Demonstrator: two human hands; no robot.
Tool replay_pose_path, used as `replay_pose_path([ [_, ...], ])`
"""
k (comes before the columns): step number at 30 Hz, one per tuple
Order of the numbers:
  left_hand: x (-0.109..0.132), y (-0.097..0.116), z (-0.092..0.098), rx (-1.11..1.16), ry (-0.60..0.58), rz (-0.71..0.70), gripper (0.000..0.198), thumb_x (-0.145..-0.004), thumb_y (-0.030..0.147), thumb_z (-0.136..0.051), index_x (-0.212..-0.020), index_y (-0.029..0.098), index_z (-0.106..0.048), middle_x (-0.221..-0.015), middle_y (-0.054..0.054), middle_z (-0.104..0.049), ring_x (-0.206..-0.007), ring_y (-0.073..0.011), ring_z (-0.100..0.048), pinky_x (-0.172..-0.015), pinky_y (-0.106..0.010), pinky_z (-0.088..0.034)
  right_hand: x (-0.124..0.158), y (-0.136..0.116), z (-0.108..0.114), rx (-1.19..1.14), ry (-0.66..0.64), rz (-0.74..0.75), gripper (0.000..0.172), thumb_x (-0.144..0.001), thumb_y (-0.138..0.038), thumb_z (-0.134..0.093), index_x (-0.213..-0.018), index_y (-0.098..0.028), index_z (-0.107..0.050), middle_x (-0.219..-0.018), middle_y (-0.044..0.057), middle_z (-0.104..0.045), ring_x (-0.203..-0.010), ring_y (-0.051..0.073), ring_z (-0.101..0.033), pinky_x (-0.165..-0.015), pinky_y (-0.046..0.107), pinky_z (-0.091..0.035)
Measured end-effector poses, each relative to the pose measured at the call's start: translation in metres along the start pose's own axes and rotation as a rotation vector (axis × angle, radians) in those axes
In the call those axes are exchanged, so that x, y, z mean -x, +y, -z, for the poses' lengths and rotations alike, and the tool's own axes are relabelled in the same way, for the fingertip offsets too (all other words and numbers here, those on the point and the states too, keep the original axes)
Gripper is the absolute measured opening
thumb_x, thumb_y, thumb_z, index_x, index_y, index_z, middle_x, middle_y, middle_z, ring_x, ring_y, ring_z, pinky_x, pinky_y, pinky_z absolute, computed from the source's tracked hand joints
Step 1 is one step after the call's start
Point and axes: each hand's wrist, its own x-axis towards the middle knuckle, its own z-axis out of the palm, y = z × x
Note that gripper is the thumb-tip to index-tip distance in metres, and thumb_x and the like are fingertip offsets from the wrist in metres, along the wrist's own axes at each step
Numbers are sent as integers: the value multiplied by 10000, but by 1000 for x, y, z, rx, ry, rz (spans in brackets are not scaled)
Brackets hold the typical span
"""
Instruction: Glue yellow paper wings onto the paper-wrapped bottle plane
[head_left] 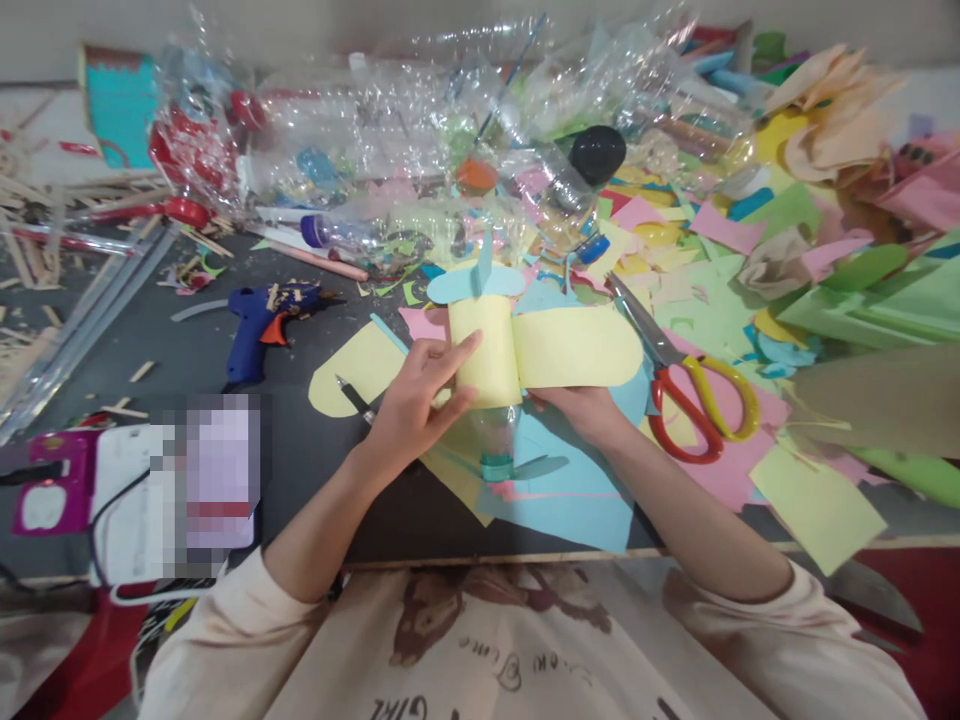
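Our shirt (480, 645) lay nearest; half-curled left fingers (456, 353) held the bottle (499, 430); right hand (576, 405) hid its grip. Wing (581, 347) placement seemed underway; steadying was needed next.

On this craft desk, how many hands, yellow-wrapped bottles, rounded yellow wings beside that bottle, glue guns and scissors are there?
Left hand and right hand: 2
Yellow-wrapped bottle: 1
Left wing and right wing: 2
Glue gun: 1
Scissors: 1 pair
Total: 7

Clear bottle (501, 428), yellow paper sleeve (493, 350), round-ended wing (581, 347) at right, blue fins (457, 288), teal cap (496, 467) toward the person
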Motion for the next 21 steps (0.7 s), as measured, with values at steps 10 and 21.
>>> replay_pose_path([
  [10, 1, -44, 44, -459, 80, 340, 407, -773, 234, -658, -1178, 264, -679, -1108, -82, -658, -1021, -303, -612, -910, -438, -514, -5, 15, 14, -39, 470, 259, 202, -780, -439, -670, -749, -255, -594, -660, -11, -583, -550, 153, -522, -553, 330, -480],
  [21, -6, -39, 45, -431, -239, 220, 340, -863, 149, -453, -1076, 208, -712, -1110, -98, -735, -969, -285, -660, -851, -454, -517, 1, -3, 31, 367, 1091, 902, 144, -901, -281, -497, -992, -288, -608, -958, 77, -659, -938, 271, -659, -813, 444, -517],
])
